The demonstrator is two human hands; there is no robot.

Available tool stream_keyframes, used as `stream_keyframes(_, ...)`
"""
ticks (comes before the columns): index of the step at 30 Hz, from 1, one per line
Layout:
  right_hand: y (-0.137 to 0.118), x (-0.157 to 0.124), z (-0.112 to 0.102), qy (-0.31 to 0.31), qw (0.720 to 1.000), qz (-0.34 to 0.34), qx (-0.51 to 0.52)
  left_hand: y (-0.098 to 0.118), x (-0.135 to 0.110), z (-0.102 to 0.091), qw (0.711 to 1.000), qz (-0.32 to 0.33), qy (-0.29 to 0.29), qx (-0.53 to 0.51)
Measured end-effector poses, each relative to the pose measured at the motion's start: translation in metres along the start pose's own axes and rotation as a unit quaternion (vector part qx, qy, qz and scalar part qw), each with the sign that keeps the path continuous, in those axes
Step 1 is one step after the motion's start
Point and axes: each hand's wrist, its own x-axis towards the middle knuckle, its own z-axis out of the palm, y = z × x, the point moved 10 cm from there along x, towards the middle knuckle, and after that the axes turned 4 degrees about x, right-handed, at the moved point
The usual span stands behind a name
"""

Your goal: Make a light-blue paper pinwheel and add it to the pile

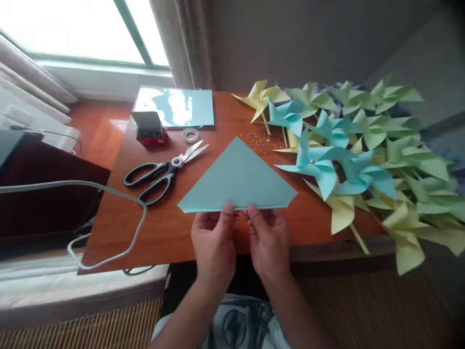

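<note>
A sheet of light blue paper [238,177], folded into a triangle, is held over the table with its peak pointing away from me. My left hand [215,242] pinches the near folded edge, thumb on top and fingers beneath. Close beside it, my right hand [268,240] grips the same edge in the same way, just right of the middle. The fingers under the paper are partly hidden. To the left of the paper lie open scissors [169,172] with black handles, their blades pointing toward the far right.
Many paper pinwheels [319,162] in blue, yellow and green spread over the right side. A roll of tape [191,135], a small open box [150,133] and a pack of blue paper [201,107] lie at the back left. A white cable [140,223] loops over the table's left edge.
</note>
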Motion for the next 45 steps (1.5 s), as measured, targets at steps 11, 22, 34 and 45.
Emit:
stream_keyframes(11, -0.006, 0.004, 0.003, 0.011, 0.999, -0.005, 0.033, -0.001, -0.001, 0.007, 0.998, -0.013, -0.061, -0.01)
stream_keyframes(22, -0.002, 0.004, -0.001, 0.027, 0.999, 0.009, 0.039, -0.001, -0.001, 0.004, 0.999, -0.005, -0.038, 0.002)
stream_keyframes(34, 0.0, 0.003, -0.002, 0.011, 1.0, -0.002, 0.013, -0.001, 0.0, 0.001, 1.0, 0.004, -0.016, -0.016)
stream_keyframes(45, -0.001, 0.002, 0.002, 0.006, 1.0, 0.004, 0.027, 0.0, 0.001, 0.007, 0.999, 0.001, -0.034, -0.014)
